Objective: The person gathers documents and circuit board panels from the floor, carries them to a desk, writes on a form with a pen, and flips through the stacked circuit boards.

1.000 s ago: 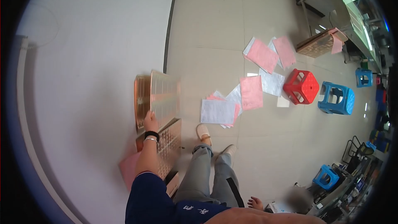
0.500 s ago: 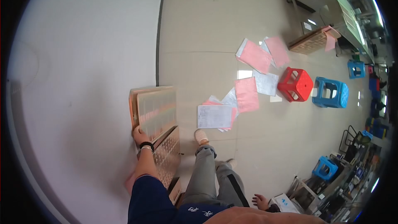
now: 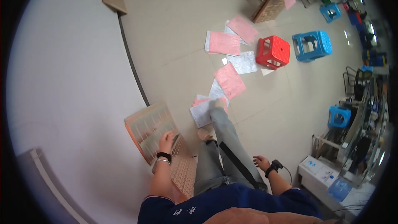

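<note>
My head-mounted camera faces forward and down, with my left hand (image 3: pixel 167 142) and right hand (image 3: pixel 261 164) at near range below it. The wide, dark-rimmed field spans from the wall (image 3: pixel 74 79) at left, across the floor (image 3: pixel 269 103), to a workbench (image 3: pixel 357 126) at right.

Panels (image 3: pixel 143 125) against wall (image 3: pixel 70 79), left. Paper sheets (image 3: pixel 230 81) overlapping on floor (image 3: pixel 174 29), centre. Stool (image 3: pixel 274 52) right of sheets; second stool (image 3: pixel 314 45) farther right.

Two white Chinese characters (image 3: pixel 192 210), hardly legible, on the navy shirt (image 3: pixel 244 199)
</note>
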Demonstrator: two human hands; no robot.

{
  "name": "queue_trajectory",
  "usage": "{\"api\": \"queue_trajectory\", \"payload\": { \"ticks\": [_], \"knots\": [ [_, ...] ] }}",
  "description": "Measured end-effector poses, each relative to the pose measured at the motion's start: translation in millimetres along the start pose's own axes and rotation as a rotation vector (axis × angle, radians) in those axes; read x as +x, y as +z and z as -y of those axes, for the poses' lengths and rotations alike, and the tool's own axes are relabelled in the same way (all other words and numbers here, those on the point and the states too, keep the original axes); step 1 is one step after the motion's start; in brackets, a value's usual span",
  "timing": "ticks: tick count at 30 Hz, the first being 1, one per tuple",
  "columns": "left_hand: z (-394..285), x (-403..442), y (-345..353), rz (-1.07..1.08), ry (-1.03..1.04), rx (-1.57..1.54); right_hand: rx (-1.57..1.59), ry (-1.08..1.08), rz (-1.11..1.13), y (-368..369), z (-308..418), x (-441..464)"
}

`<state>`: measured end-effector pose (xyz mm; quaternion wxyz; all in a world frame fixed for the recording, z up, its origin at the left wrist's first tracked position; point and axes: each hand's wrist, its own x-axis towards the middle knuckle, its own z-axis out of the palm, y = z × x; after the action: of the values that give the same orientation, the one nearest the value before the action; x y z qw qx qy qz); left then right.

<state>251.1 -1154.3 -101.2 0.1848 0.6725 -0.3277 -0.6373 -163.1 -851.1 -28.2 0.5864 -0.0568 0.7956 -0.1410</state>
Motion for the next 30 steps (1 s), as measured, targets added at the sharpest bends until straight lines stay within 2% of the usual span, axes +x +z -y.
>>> {"api": "queue_trajectory", "payload": {
  "ticks": [4,7,9,11,14,15,16,18,20,24,28,30],
  "knots": [
    [-33,6,36,0.152,-0.001,0.057,0.038,-0.025,-0.003,17,31,38],
    [-49,32,47,0.248,0.069,0.198,-0.057,-0.050,0.002,26,65,73],
    [-78,48,51,0.286,0.119,0.304,-0.155,-0.143,0.003,23,78,109],
    [-117,66,49,0.351,0.147,0.386,-0.125,-0.121,-0.070,17,114,132],
    [-182,102,43,0.305,0.090,0.540,0.214,0.014,-0.179,7,173,174],
    [-203,116,37,0.313,0.218,0.771,0.333,0.052,-0.194,4,196,174],
    [-219,132,29,0.325,0.206,0.798,0.450,0.077,-0.215,1,225,173],
    [-250,173,23,0.294,0.233,0.695,0.393,0.070,-0.203,-5,255,189],
    [-304,204,27,0.290,0.293,0.850,0.346,0.096,-0.184,0,270,191],
    [-418,248,73,0.218,0.302,0.832,0.474,0.112,-0.220,-1,298,192],
    [-503,321,108,0.364,0.482,1.014,0.670,0.283,-0.324,21,279,184],
    [-546,355,126,0.375,0.473,1.039,0.768,0.387,-0.376,38,263,175]
  ]
}}
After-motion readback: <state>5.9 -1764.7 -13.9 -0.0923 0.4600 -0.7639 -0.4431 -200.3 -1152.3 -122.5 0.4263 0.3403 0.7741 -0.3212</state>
